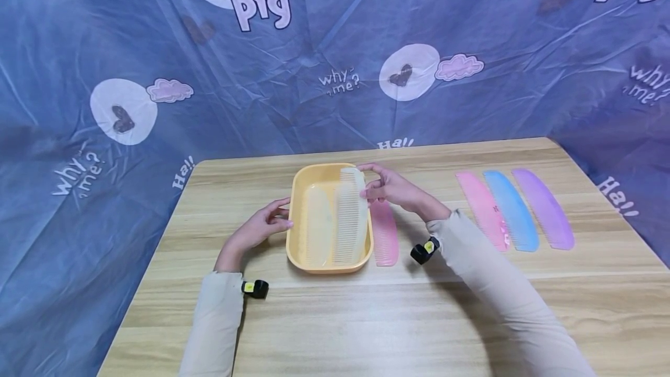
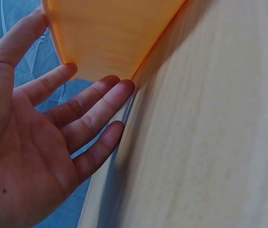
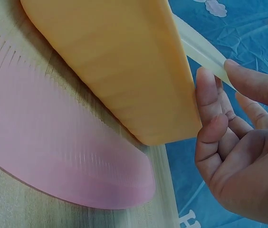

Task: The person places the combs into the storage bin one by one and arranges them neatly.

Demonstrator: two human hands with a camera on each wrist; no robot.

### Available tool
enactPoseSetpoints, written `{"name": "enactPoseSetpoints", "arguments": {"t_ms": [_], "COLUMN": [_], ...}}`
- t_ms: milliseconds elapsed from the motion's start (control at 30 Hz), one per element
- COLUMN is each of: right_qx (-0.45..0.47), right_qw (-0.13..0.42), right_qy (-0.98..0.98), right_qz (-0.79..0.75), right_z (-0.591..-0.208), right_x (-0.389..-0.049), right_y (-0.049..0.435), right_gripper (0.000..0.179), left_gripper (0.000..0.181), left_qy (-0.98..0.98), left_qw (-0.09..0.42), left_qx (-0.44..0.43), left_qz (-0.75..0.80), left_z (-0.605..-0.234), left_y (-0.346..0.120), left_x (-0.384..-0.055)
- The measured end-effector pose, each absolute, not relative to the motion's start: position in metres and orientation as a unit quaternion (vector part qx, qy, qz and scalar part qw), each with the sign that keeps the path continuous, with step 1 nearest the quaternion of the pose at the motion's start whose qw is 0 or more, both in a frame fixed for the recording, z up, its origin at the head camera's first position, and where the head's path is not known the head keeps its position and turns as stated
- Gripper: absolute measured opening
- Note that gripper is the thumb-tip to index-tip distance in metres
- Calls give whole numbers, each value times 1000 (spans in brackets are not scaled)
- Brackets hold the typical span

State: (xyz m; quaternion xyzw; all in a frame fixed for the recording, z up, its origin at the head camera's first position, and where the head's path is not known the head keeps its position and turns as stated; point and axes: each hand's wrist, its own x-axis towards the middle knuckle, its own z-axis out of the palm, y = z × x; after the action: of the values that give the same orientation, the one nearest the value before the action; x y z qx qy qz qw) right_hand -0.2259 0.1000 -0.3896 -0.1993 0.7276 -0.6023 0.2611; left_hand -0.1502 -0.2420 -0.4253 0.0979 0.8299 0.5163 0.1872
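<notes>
A yellow plastic basin (image 1: 330,270) stands on the wooden table between the two hands. My left hand (image 1: 264,224) touches its left side, fingers extended along the outer wall in the left wrist view. At the basin's right rim, my right hand (image 1: 389,189) pinches a cream comb (image 1: 362,217) between thumb and fingers, near its upper end. That comb lies over the right part of the basin, its teeth facing left. Another cream comb (image 1: 321,226) lies inside on the left. A pink comb (image 3: 105,175) rests on the table close against the basin's right side.
Farther right on the table lie a second pink comb (image 1: 481,205), a blue comb (image 1: 512,208) and a purple comb (image 1: 544,208), side by side. A blue printed cloth (image 1: 314,115) hangs behind the table's back edge.
</notes>
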Motion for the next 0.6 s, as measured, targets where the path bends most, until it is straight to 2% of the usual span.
{"name": "enactPoseSetpoints", "arguments": {"t_ms": [333,600], "right_qx": [-210,-229], "right_qw": [250,217], "right_qy": [748,775], "right_qz": [-579,-549], "right_z": [-387,-383], "right_x": [-225,-223], "right_y": [99,93], "right_gripper": [65,66], "left_gripper": [70,71], "left_qy": [832,835], "left_qw": [185,182], "left_qx": [89,92], "left_qz": [516,510], "left_z": [-424,-426], "left_y": [-241,-242], "left_x": [-149,-151]}}
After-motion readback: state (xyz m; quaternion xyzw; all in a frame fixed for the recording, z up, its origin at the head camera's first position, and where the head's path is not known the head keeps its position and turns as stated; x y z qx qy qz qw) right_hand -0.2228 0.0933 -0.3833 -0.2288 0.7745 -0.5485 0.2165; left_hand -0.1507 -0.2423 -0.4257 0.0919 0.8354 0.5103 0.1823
